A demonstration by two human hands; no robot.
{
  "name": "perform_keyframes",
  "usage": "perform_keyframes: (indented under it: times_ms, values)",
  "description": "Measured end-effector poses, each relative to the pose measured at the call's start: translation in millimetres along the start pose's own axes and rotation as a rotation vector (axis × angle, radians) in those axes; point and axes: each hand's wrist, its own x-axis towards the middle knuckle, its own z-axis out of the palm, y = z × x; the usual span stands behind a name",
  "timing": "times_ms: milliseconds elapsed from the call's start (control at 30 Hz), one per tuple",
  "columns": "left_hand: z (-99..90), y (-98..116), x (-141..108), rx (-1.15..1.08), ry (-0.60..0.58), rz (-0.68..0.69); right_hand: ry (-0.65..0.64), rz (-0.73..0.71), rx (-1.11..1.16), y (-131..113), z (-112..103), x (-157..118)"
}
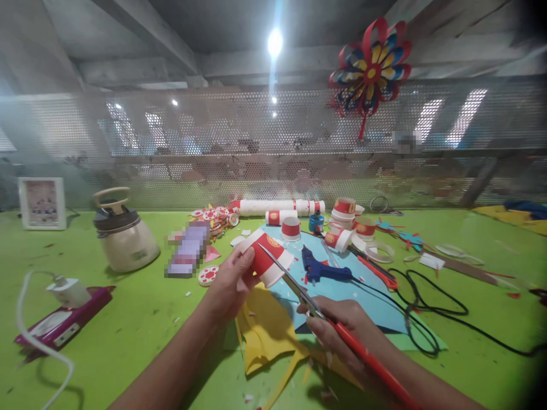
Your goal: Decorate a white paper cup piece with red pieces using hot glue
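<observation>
My left hand (231, 278) is closed around the side of a red and white paper cup (268, 263), held tilted above the table. In my right hand (342, 326) is a pair of scissors (304, 295) with long red handles. Its blades point up and left, and their tip overlaps the red face of the cup; whether they touch it I cannot tell. Below the cup lies crumpled yellow paper (267, 336). Just beyond my right hand, a blue glue gun (328, 271) rests on light blue paper (376, 296).
Paper cups (290, 229) and a long white tube (269, 208) lie at the back. A red-handled cutter (378, 270) and black cable (427, 310) are at the right. A kettle (128, 245), a blurred phone-like object (188, 250) and a purple power strip (64, 324) occupy the left.
</observation>
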Motion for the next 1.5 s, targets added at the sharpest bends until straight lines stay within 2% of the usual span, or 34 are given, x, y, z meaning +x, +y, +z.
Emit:
perform_keyframes:
  times_ms: [133, 233, 433, 533, 700, 833, 933, 1067, 1267, 1500]
  values:
    - [-2.3, 17.2, -1.6, 0.02, -0.019, -0.044, -0.049, -0.013, -0.027, 2.4, -2.7, 0.4]
    - [-6.6, 32.8, -2.2, 0.103, -0.034, -0.05, -0.133, -0.019, -0.027, 4.8, -6.7, 0.4]
    - [-22.4, 48.5, 0.2, 0.29, -0.218, -0.115, -0.248, -0.019, 0.016, -0.4, -23.1, 2.8]
    - [-30.5, 49.8, 2.6, 0.351, -0.254, -0.122, -0.271, -0.012, 0.031, -5.9, -32.0, 4.9]
    - [-36.0, 55.9, 4.2, 0.4, -0.193, -0.104, -0.302, -0.014, 0.01, -0.9, -38.7, 8.3]
    - [-35.1, 62.5, 4.4, 0.453, -0.073, -0.047, -0.302, -0.038, -0.087, 8.6, -43.3, 9.9]
    - [-34.4, 62.0, 5.4, 0.494, 0.007, -0.016, -0.281, -0.012, -0.148, 10.1, -46.7, 10.3]
    - [-34.5, 57.1, 7.2, 0.572, 0.054, 0.041, -0.218, 0.075, -0.205, 6.2, -47.5, 10.9]
    - [-33.5, 46.5, 9.7, 0.78, 0.176, 0.172, -0.095, 0.122, -0.348, 7.4, -31.0, 12.4]
    - [-30.5, 32.0, 10.8, 0.847, 0.167, 0.226, 0.066, 0.103, -0.697, 11.8, -12.3, 8.5]
